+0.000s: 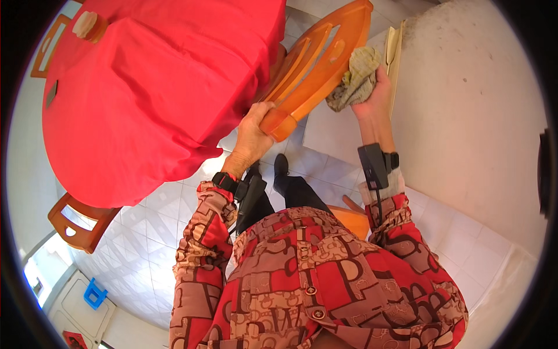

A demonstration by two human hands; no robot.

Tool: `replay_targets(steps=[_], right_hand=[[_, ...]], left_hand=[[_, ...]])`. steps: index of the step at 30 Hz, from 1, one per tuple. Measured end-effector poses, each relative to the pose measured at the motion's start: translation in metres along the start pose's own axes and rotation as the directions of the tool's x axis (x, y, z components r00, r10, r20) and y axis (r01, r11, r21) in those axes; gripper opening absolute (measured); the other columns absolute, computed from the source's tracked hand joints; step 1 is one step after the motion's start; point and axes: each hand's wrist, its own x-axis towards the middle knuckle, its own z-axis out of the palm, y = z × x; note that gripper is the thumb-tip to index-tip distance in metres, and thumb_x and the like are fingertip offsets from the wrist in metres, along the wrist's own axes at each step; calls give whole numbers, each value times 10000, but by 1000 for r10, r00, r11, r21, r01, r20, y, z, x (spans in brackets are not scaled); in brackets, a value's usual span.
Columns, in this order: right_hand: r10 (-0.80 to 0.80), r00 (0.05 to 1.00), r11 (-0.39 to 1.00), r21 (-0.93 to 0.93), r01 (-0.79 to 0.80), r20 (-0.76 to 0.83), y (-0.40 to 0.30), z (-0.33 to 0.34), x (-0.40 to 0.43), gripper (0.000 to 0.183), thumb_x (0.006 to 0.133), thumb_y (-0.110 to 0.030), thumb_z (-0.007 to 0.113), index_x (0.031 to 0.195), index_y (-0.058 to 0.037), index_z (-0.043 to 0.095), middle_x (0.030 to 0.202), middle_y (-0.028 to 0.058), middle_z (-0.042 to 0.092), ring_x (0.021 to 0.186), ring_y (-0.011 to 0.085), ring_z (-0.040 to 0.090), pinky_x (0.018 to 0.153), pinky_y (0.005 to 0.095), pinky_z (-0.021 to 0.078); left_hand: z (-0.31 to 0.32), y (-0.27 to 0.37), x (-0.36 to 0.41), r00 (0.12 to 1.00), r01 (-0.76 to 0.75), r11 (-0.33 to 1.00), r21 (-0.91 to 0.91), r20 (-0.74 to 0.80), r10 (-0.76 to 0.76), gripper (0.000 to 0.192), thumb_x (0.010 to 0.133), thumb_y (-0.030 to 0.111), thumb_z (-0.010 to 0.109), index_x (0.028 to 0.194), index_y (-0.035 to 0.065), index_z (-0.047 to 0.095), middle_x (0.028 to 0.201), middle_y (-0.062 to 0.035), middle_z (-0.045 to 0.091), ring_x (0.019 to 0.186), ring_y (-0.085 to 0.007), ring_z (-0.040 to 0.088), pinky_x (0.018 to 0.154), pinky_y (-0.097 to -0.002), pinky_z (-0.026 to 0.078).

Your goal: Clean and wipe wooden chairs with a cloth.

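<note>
An orange-brown wooden chair [320, 70] with a slotted backrest stands before me, close against the table. My left hand [255, 133] grips the near end of the backrest's top rail. In my right hand [375, 98] is a crumpled, stained grey and yellowish cleaning cloth [358, 78], held at the backrest's right side. The cloth appears to touch the wood, though the contact is partly hidden. Both wrists carry black strapped-on devices.
A red cloth covers the round table [152, 96], with a lidded jar [90, 27] on it. Another wooden chair [83, 222] stands at the left. Part of an orange wooden seat [352, 221] shows beside my legs. A stained white wall [466, 109] rises close on the right.
</note>
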Motion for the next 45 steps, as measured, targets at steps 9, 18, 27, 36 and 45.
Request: replay_targets(steps=[9,18,27,36,45], right_hand=[[17,999,999,28,-19,45,14,-31,-33,333,917,-267,371,1107,-27,501,1060,79,564,964,212,547,821,347,450],[135,986,991,-4,-135,95,35,-53,-69,316,907,-268,385,1093,-43,505,1032,62,566,930,193,556,785,337,463],[186,964,982,-60,-178,189,53,-84,-98,348,918,-263,360,1156,-36,474,1133,69,534,1041,201,515,898,349,414],[42,992,998,40,-47,118,73,-120,-112,318,922,-215,349,1135,-15,475,1092,79,549,988,197,541,860,337,444],[3,988,998,66,-13,152,77,-141,-136,315,916,-227,369,1128,-18,473,1063,82,559,949,194,558,809,338,467]], left_hand=[[-11,18,-30,998,-9,999,47,69,6,441,643,25,698,1030,21,486,987,-120,525,899,-245,542,811,-289,425],[-22,-14,-77,954,294,840,-457,83,-289,436,628,-16,695,1023,15,514,1008,-89,539,949,-207,527,854,-265,399],[-42,-12,-99,990,-36,996,78,138,25,430,602,-63,677,1000,0,527,1020,-85,540,963,-193,520,853,-254,397],[-30,-31,-105,979,-176,983,44,112,170,424,590,51,719,970,22,531,945,-119,555,850,-281,551,768,-321,435],[-33,-22,-117,955,-249,942,223,216,201,466,583,71,725,1001,15,525,1018,-122,561,944,-261,551,839,-307,425]])
